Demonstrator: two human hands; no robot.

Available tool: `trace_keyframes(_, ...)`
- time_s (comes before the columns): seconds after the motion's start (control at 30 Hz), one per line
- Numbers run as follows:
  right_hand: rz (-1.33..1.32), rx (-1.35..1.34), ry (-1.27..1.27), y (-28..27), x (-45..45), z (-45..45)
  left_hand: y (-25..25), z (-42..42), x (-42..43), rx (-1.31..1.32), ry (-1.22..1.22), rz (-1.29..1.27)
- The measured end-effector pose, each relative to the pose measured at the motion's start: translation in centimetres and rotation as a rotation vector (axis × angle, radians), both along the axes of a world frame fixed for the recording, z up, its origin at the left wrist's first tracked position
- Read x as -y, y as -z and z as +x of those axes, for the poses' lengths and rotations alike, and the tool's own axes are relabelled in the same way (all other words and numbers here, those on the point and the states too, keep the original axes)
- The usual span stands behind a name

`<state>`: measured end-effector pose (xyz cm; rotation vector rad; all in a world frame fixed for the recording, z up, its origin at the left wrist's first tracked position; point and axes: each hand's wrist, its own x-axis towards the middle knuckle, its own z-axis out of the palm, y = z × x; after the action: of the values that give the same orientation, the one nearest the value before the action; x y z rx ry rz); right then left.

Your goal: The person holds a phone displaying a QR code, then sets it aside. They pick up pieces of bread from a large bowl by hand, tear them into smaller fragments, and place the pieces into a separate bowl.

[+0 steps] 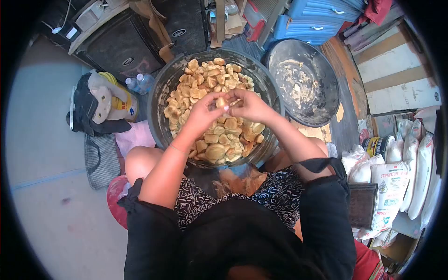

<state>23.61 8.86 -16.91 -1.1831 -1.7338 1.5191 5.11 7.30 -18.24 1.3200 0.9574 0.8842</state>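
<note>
Both hands meet above a large dark basin (273,91) heaped with golden-brown pieces of bread (212,74). My left hand (208,108) is closed, its thumb and fingers pinching a small piece of bread (220,102). From the other side my right hand (249,105) pinches the same piece, fingertips curled around it. The piece has a browned top and a paler side, and the fingers partly cover it. Below the hands, more bread pieces fill the basin, some browned and some pale yellow.
A second black basin (333,88) with pale crumbs stands at the right. Plastic bottles (140,83) and a yellow container (126,108) are at the left. Flour sacks (391,184) lean at the right, blue drawers (317,21) stand behind, and black speakers (123,51) back left.
</note>
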Motion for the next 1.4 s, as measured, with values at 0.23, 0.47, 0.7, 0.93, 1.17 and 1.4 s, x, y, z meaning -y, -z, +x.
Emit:
trace_keyframes(0.23,0.31,0.214,0.099,0.4,2.5,-1.1,1.0,0.5,1.5,-0.12,-0.051,0.204)
trace_keyframes(0.47,-0.352,-0.727,0.509,0.9,0.5,-2.2,-1.7,0.7,1.5,0.431,-0.252,0.05)
trace_keyframes(0.7,-0.15,-0.46,0.308,-0.9,0.3,-2.1,-0.3,0.8,0.7,0.248,-0.388,0.344)
trace_keyframes(0.93,-0.265,-0.25,0.224,-1.6,0.3,-1.8,-0.6,0.7,1.0,0.156,-0.307,0.202)
trace_keyframes(1.17,0.382,0.108,0.286,-2.2,1.6,-3.0,-1.2,1.2,1.2,0.211,-0.311,-0.126)
trace_keyframes(1.4,-0.098,-0.514,0.444,-1.1,-0.2,-3.8,-2.1,0.7,1.1,0.268,-0.293,-0.072)
